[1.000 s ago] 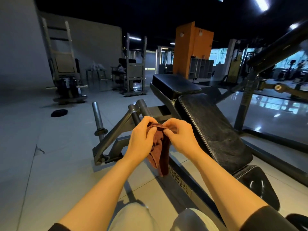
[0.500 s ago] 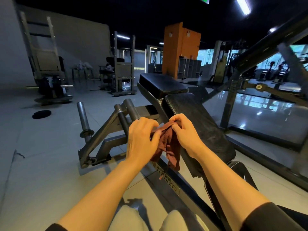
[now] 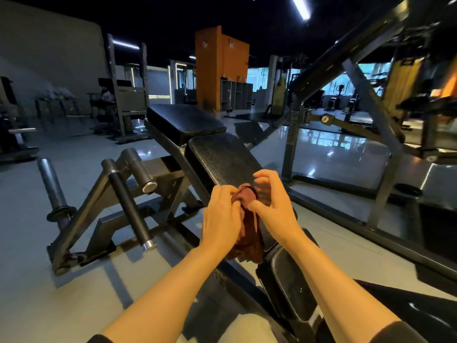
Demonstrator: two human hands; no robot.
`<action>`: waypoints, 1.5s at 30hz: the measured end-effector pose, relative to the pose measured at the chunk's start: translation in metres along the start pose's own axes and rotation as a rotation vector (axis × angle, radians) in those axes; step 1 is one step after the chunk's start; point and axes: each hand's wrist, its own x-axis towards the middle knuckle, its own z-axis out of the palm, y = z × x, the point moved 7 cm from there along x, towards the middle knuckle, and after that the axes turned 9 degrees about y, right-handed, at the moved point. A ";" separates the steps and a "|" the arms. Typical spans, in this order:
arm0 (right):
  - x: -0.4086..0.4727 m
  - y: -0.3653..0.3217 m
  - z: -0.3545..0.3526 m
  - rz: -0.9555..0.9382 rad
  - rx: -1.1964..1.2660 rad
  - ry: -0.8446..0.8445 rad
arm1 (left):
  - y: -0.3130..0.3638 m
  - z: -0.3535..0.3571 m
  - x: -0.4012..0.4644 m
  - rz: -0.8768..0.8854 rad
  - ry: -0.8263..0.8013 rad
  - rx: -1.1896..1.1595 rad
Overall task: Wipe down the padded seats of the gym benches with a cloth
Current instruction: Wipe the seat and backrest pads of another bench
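The person stands at the near end of a black padded bench, both forearms stretched out over it, bunching a dark red cloth between the hands. The left hand has its fingers curled round the upper edge of the cloth and grips it, while the rest hangs down in loose folds just above the lower pad. The right hand is spread, its fingers lifted and apart, with only the thumb side touching the fabric; it looks to be shifting its hold, not clamping. The cloth sits right over the near end of the long inclined pad, and a second flat pad lies beyond it. To my eye the step in hand is gathering the cloth into a wad fit for wiping, and no stroke has landed yet. It would go best if the dangling tail were folded in first, so a flat, thick face meets the vinyl and nothing drags on the steel frame to the left. Then long overlapping passes from the far edge toward the body, pressing with a flat palm.
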 end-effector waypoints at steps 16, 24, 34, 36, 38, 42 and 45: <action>-0.003 0.106 0.030 0.144 -0.421 0.092 | -0.051 0.059 -0.013 0.216 -0.018 0.131; 0.018 0.128 0.034 -0.010 -0.567 0.023 | -0.064 0.071 -0.014 0.313 0.003 0.283; 0.007 0.119 0.036 -0.033 -0.451 0.086 | -0.061 0.066 -0.021 0.321 0.021 0.231; 0.006 0.124 0.033 -0.078 -0.462 0.029 | -0.059 0.072 -0.020 0.336 0.032 0.212; 0.018 0.139 0.024 -0.080 -0.507 0.020 | -0.058 0.080 -0.020 0.368 0.013 0.220; 0.052 0.174 -0.008 0.038 -0.568 0.171 | -0.059 0.088 -0.018 0.391 -0.016 0.222; 0.065 0.194 -0.028 0.204 -0.531 0.230 | -0.060 0.087 -0.016 0.401 -0.021 0.220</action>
